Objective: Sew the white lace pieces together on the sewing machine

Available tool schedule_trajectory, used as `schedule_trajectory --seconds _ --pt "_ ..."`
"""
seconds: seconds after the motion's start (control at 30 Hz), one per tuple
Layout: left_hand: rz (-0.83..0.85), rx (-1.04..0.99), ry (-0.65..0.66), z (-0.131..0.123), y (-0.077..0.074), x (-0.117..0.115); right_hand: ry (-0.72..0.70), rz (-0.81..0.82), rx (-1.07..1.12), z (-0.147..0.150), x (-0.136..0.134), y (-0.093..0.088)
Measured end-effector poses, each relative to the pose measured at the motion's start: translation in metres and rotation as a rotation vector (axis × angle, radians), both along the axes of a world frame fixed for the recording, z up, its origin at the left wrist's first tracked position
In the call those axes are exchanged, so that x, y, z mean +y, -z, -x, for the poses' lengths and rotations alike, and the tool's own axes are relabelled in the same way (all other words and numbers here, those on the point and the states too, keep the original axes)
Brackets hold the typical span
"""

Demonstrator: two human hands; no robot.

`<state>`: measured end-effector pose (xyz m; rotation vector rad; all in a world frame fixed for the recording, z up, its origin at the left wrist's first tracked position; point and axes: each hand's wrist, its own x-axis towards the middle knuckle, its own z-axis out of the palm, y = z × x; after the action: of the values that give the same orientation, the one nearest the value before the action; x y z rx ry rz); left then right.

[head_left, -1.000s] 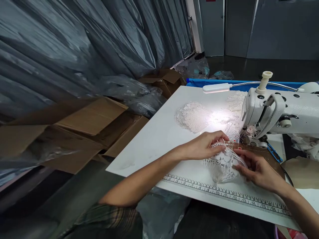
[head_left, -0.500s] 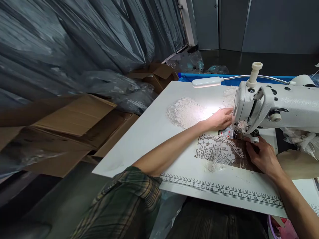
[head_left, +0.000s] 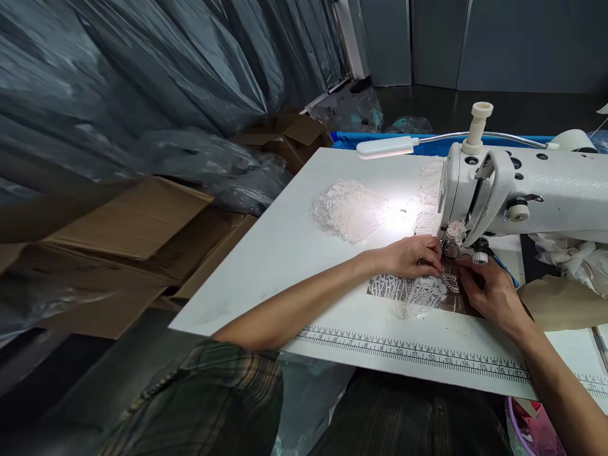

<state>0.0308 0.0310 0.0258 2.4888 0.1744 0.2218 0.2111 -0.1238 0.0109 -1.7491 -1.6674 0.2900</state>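
My left hand (head_left: 411,256) lies over the lace piece (head_left: 420,296), with its fingers bent and their tips down by the front of the sewing machine (head_left: 551,190). I cannot tell if my fingers pinch the lace or just press on it. My right hand (head_left: 496,292) is on the other side, curled, its thumb and first finger only a little apart, with the tips near the lace, just under the machine's head. I cannot tell if it has hold of anything. The lace lies partly on a shiny brown plate (head_left: 463,305), between my hands and the ruler marks (head_left: 403,350) that run along the near edge of the tabletop (head_left: 247,288). A pile of white lace (head_left: 349,210) sits toward the far left corner, well apart from my hands. More lace (head_left: 431,180) lies by the far edge, beside the machine. A white lamp (head_left: 386,147) on a bendy neck shines down there. A blue tool (head_left: 504,270) pokes out just past my right hand. A big brown box (head_left: 128,218) stands open off the left edge.
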Motion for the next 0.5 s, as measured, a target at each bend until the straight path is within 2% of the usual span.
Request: schedule_trajectory --seconds 0.17,0.27,0.37,0.5 --pt "-0.179 0.005 0.024 0.005 -0.009 -0.01 -0.141 0.062 0.042 0.009 -0.001 -0.004" --pt "-0.211 0.027 0.01 0.01 -0.018 -0.015 -0.203 0.088 0.086 0.017 0.002 -0.006" --pt "-0.097 0.012 -0.027 0.017 -0.023 -0.013 -0.246 0.115 0.19 0.021 0.004 -0.011" --pt "0.232 -0.023 -0.123 0.027 -0.026 -0.008 -0.252 0.2 0.293 0.02 0.002 -0.02"
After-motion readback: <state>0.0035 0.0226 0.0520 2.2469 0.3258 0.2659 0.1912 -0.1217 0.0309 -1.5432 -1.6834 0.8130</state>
